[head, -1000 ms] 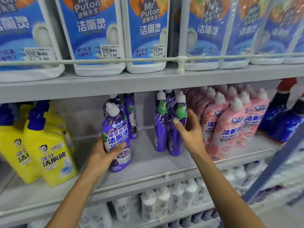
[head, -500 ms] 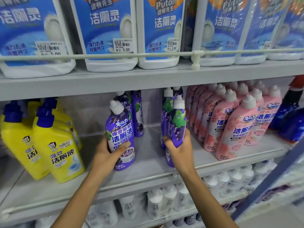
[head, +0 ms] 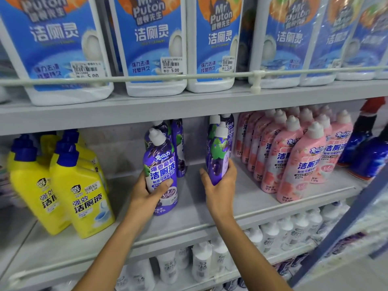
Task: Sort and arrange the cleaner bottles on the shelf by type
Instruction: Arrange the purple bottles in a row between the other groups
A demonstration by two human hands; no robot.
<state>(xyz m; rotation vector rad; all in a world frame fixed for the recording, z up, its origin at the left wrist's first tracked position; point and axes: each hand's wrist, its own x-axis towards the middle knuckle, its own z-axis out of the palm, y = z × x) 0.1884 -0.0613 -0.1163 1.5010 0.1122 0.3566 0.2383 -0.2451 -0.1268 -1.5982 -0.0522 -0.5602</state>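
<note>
Middle shelf [head: 210, 208]: left hand [head: 147, 193] wrapped around a purple cleaner bottle [head: 160, 164], label facing out, standing upright near the shelf's front edge; right hand [head: 220, 185] closed around the lower body of a second purple bottle [head: 218, 152], lifted clear of the shelf and just in front of more purple bottles [head: 228, 131] at the back. Yellow bottles [head: 81, 192] with blue caps grouped to the left, pink bottles [head: 300, 162] packed in rows to the right, dark blue bottles [head: 369, 154] beyond those. Large blue-labelled white jugs [head: 151, 49] line the upper shelf behind a rail [head: 189, 77]; white bottles [head: 201, 263] fill the shelf below.
</note>
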